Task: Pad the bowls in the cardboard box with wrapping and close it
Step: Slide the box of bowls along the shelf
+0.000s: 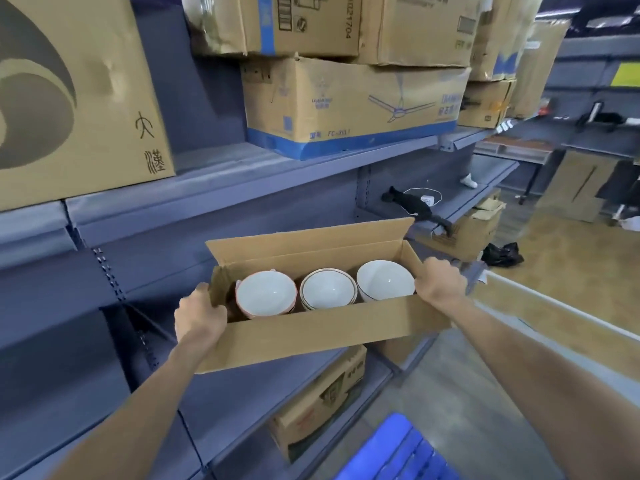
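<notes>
I hold a long open cardboard box (311,336) in the air in front of grey-blue shelving. My left hand (199,318) grips its left end and my right hand (438,282) grips its right end. Inside stand three stacks of white bowls in a row: a red-rimmed stack (266,293) on the left, a brown-rimmed stack (327,289) in the middle, a dark-rimmed bowl (384,279) on the right. The far flap (308,242) stands up and the near flap hangs down. No wrapping is visible.
Large cardboard boxes (353,105) sit on the upper shelf (214,171). A smaller box (322,403) rests on the bottom shelf. A blue plastic crate (398,452) lies on the floor below me. Black cloth and a white cable (420,202) lie on a shelf to the right.
</notes>
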The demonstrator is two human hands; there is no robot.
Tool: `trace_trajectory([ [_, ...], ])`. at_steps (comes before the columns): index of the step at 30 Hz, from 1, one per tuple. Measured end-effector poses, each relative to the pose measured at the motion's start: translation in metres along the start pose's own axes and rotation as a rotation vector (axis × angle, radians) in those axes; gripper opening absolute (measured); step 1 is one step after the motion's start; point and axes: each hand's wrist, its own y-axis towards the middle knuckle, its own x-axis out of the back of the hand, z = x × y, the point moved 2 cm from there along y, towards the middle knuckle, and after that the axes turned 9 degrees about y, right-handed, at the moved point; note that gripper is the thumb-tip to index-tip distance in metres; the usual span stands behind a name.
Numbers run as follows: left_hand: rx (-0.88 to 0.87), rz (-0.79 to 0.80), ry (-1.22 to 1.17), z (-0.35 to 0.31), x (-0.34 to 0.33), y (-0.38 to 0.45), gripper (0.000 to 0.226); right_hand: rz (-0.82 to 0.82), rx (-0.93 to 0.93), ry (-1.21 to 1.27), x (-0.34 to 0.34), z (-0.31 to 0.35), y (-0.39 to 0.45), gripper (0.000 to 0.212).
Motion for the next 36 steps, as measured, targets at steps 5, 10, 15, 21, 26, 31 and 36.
trace_trajectory([
  [5,0.104,0.024,-0.002,0.028,-0.033,0.036,0.037,0.062,0.051,0.018,-0.058,0.035,0.045,0.019],
  [10,0.189,0.056,-0.004,0.049,-0.054,0.067,0.029,0.118,0.071,0.002,-0.111,0.061,0.084,0.018],
  [15,0.276,0.053,-0.002,0.050,-0.074,0.083,0.030,0.137,0.074,-0.007,-0.145,0.079,0.127,0.003],
  [21,0.398,0.070,-0.049,0.045,-0.105,0.091,0.036,0.182,0.085,-0.055,-0.175,0.090,0.174,0.009],
  [26,0.471,0.048,-0.038,0.044,-0.130,0.103,0.033,0.211,0.129,-0.037,-0.208,0.095,0.202,0.017],
  [31,0.494,-0.002,-0.006,0.050,-0.156,0.101,0.030,0.210,0.200,-0.048,-0.240,0.097,0.224,0.018],
  [36,0.502,-0.054,0.014,0.062,-0.187,0.088,0.032,0.221,0.268,-0.047,-0.277,0.091,0.231,0.019],
])
